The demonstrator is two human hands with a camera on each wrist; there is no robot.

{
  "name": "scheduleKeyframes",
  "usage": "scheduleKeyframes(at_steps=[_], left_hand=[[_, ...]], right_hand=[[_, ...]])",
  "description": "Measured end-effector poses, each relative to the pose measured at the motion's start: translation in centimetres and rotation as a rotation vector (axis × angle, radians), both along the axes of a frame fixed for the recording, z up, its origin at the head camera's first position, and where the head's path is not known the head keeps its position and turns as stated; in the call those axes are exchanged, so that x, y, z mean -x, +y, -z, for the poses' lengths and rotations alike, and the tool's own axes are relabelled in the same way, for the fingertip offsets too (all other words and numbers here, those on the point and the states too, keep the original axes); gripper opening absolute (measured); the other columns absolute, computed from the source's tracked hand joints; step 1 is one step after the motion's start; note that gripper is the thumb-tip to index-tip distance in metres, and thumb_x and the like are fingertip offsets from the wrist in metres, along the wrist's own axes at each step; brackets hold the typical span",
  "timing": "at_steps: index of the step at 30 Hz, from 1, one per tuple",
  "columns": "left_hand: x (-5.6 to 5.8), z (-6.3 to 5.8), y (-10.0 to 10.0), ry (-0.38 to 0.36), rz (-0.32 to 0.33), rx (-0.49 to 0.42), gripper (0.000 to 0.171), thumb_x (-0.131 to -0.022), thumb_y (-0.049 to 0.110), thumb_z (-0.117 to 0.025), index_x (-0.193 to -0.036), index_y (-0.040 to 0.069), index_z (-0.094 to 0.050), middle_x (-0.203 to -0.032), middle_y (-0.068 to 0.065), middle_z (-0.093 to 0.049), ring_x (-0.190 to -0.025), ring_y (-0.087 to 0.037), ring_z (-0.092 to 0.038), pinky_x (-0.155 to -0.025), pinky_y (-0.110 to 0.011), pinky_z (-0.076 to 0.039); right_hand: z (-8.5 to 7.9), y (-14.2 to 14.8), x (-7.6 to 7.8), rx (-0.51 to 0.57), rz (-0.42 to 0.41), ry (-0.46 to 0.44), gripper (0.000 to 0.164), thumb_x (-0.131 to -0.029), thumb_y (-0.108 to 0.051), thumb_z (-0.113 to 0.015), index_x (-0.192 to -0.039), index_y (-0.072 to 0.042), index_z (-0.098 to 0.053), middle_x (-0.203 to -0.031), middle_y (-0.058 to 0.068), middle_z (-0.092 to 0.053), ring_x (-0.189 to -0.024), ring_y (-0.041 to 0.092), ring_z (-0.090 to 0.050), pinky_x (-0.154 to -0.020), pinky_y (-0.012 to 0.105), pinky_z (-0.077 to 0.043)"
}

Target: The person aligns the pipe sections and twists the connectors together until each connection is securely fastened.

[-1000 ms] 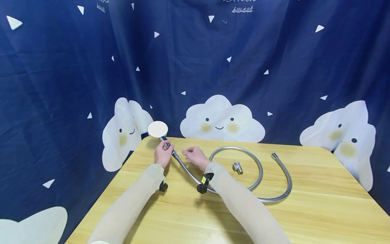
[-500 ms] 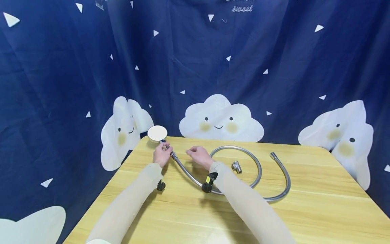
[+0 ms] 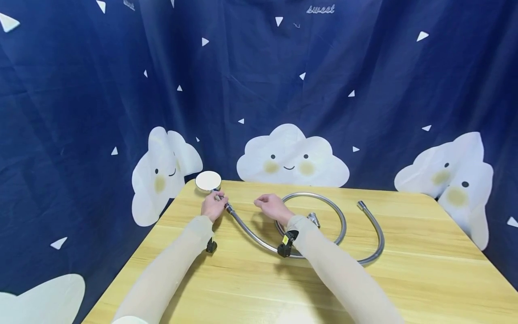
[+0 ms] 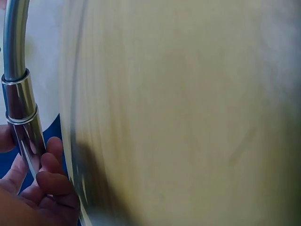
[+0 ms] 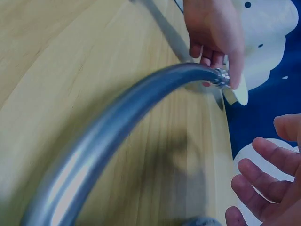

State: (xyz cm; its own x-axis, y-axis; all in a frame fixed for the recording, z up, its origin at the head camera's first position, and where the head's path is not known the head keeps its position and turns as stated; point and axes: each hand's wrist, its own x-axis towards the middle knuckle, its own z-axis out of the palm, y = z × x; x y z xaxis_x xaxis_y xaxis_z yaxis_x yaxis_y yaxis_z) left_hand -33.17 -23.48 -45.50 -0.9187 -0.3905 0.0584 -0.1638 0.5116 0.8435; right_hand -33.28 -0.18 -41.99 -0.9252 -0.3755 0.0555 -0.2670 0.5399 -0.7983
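Observation:
My left hand (image 3: 213, 207) grips the chrome handle (image 4: 28, 143) of a shower head at the table's far left corner. The round white face of the shower head (image 3: 208, 181) points up, low over the wood. A grey metal shower hose (image 3: 248, 231) is joined to the handle's lower end and runs right across the table in a loop. Over the loop's left side hovers my right hand (image 3: 274, 208), holding nothing. Its fingers (image 5: 256, 195) are relaxed and spread in the right wrist view, beside the hose.
A small chrome fitting (image 3: 313, 219) lies inside the hose loop, partly hidden by my right forearm. The hose's loose end (image 3: 361, 205) rests at the right on the wooden table (image 3: 243, 288). Behind hangs a dark blue curtain (image 3: 259, 81) with clouds.
The shower head has sunk toward the table, with my left hand still gripping its handle. My right hand has drawn away from the handle, to the right.

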Motion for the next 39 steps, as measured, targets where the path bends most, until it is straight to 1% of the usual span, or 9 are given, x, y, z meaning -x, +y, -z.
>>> scheduleKeyframes(at_steps=[3, 6, 9, 15, 22, 26, 32, 35, 39], left_hand=[[0.0, 0.2, -0.1, -0.008, 0.016, 0.007, 0.037, -0.095, 0.027, -0.066, -0.127, 0.008, -0.065, -0.119, -0.013, -0.066, -0.112, -0.033, -0.056, -0.101, -0.047, -0.041], [0.1, 0.4, -0.3, -0.017, 0.022, 0.01, 0.037, -0.094, 0.027, -0.066, -0.126, 0.008, -0.066, -0.122, -0.013, -0.065, -0.118, -0.034, -0.055, -0.105, -0.048, -0.039], [0.2, 0.4, -0.4, -0.026, 0.023, 0.001, 0.037, -0.094, 0.027, -0.067, -0.125, 0.008, -0.066, -0.124, -0.014, -0.065, -0.119, -0.034, -0.055, -0.106, -0.048, -0.039], [0.5, 0.4, -0.7, -0.057, 0.039, -0.006, 0.037, -0.093, 0.028, -0.068, -0.124, 0.008, -0.066, -0.132, -0.015, -0.062, -0.125, -0.035, -0.053, -0.109, -0.048, -0.038], [1.0, 1.1, -1.0, -0.097, 0.051, -0.002, 0.038, -0.093, 0.029, -0.068, -0.125, 0.009, -0.066, -0.132, -0.015, -0.062, -0.125, -0.034, -0.053, -0.11, -0.047, -0.038], [1.0, 1.3, -1.2, -0.112, 0.051, 0.008, 0.036, -0.093, 0.029, -0.068, -0.123, 0.009, -0.066, -0.125, -0.014, -0.065, -0.117, -0.032, -0.056, -0.106, -0.046, -0.04], [0.8, 1.0, -1.4, -0.112, 0.065, 0.035, 0.036, -0.093, 0.028, -0.068, -0.122, 0.007, -0.067, -0.113, -0.014, -0.069, -0.101, -0.03, -0.063, -0.096, -0.042, -0.045], [0.7, 0.7, -1.3, -0.114, 0.08, 0.04, 0.037, -0.093, 0.028, -0.068, -0.123, 0.007, -0.067, -0.11, -0.013, -0.071, -0.096, -0.028, -0.065, -0.088, -0.036, -0.046], [0.7, 0.5, -1.4, -0.129, 0.089, 0.045, 0.037, -0.093, 0.028, -0.068, -0.123, 0.007, -0.067, -0.108, -0.013, -0.072, -0.09, -0.024, -0.065, -0.073, -0.029, -0.044]], right_hand=[[-0.1, 0.8, 0.0, 0.005, 0.004, -0.003, 0.031, -0.1, -0.028, -0.058, -0.117, -0.006, -0.071, -0.119, 0.012, -0.071, -0.111, 0.028, -0.064, -0.098, 0.045, -0.049], [-0.2, 1.7, 0.1, 0.018, 0.005, -0.008, 0.033, -0.1, -0.029, -0.059, -0.119, -0.005, -0.07, -0.12, 0.013, -0.071, -0.109, 0.027, -0.065, -0.098, 0.045, -0.05], [-0.3, 2.6, 0.1, 0.024, -0.002, -0.014, 0.035, -0.101, -0.029, -0.058, -0.123, -0.004, -0.068, -0.123, 0.014, -0.069, -0.109, 0.029, -0.066, -0.099, 0.046, -0.05], [-0.4, 4.2, 0.4, -0.013, 0.014, 0.013, 0.037, -0.102, -0.031, -0.055, -0.126, -0.005, -0.067, -0.128, 0.014, -0.068, -0.121, 0.032, -0.062, -0.105, 0.048, -0.046], [-0.3, 5.8, 0.3, -0.011, 0.021, 0.021, 0.036, -0.102, -0.03, -0.055, -0.125, -0.005, -0.068, -0.129, 0.014, -0.068, -0.124, 0.033, -0.06, -0.107, 0.049, -0.044], [-0.4, 6.4, 0.2, -0.003, 0.027, 0.016, 0.036, -0.102, -0.028, -0.056, -0.125, -0.003, -0.068, -0.129, 0.015, -0.067, -0.125, 0.034, -0.059, -0.107, 0.05, -0.044], [-0.4, 7.3, 0.3, -0.022, 0.033, 0.025, 0.036, -0.102, -0.028, -0.055, -0.126, -0.003, -0.067, -0.13, 0.016, -0.067, -0.123, 0.034, -0.06, -0.107, 0.05, -0.044], [-0.5, 8.0, 0.4, -0.031, 0.038, 0.029, 0.038, -0.102, -0.029, -0.055, -0.126, -0.003, -0.067, -0.131, 0.016, -0.066, -0.123, 0.035, -0.06, -0.107, 0.051, -0.043], [-0.4, 8.9, 0.6, -0.038, 0.042, 0.025, 0.039, -0.102, -0.03, -0.055, -0.128, -0.004, -0.067, -0.133, 0.015, -0.065, -0.125, 0.035, -0.058, -0.107, 0.051, -0.044]])
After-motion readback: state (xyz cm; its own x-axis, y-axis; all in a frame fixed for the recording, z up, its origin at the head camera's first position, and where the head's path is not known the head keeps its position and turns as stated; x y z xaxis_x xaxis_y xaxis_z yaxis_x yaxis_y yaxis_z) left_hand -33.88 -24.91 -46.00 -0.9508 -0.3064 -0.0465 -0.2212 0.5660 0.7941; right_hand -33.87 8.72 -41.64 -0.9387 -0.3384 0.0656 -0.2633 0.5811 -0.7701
